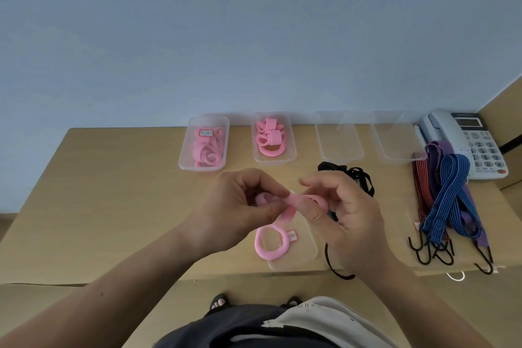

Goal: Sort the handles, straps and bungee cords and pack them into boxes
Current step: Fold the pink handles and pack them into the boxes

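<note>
Left hand (240,206) pinches pink strap (288,213) | right hand (347,215) pinches its other end | over clear lid (306,248)

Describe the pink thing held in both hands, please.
The pink handle looks like soft, matte rubber or foam: a flat band ending in a round loop. The left hand and right hand pinch its upper band above the table; the loop hangs below, beside a small red-edged label.
</note>
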The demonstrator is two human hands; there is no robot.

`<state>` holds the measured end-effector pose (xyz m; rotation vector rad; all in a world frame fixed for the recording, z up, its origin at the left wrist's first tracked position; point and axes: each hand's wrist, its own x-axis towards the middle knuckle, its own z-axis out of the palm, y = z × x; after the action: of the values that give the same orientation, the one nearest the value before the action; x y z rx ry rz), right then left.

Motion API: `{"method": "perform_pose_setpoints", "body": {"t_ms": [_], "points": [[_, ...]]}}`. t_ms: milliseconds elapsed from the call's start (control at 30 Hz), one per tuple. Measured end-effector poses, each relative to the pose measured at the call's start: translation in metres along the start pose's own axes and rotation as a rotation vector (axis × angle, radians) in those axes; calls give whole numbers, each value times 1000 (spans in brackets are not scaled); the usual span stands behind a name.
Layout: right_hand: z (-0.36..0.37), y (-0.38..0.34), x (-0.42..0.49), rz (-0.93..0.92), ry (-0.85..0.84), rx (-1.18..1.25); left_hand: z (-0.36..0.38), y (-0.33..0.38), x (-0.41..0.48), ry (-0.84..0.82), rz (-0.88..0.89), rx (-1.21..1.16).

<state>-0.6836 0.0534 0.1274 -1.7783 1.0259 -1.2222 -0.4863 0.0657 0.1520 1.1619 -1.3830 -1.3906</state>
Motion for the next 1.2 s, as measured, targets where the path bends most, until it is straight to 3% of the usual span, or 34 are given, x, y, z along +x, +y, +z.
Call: {"method": "perform_pose_setpoints", "body": {"t_ms": [133, 400, 533, 800, 900, 1033, 1200], "points": [[2, 0, 2, 242, -149, 126, -2, 0, 1, 2, 74, 56], [8, -1, 6, 124, -101, 57, -6, -3, 3, 1, -44, 183], [9, 0, 9, 109, -94, 60, -7, 0, 3, -52, -49, 70], [9, 0, 8, 210, -71, 210, -4, -1, 3, -34, 63, 0], [8, -4, 7, 262, -137, 282, -3, -3, 2, 11, 120, 15], [9, -8, 10, 250, -142, 237, 1, -4, 0, 69, 169, 98], [10, -9, 11, 189, -77, 198, -1, -1, 0, 59, 81, 57]]}}
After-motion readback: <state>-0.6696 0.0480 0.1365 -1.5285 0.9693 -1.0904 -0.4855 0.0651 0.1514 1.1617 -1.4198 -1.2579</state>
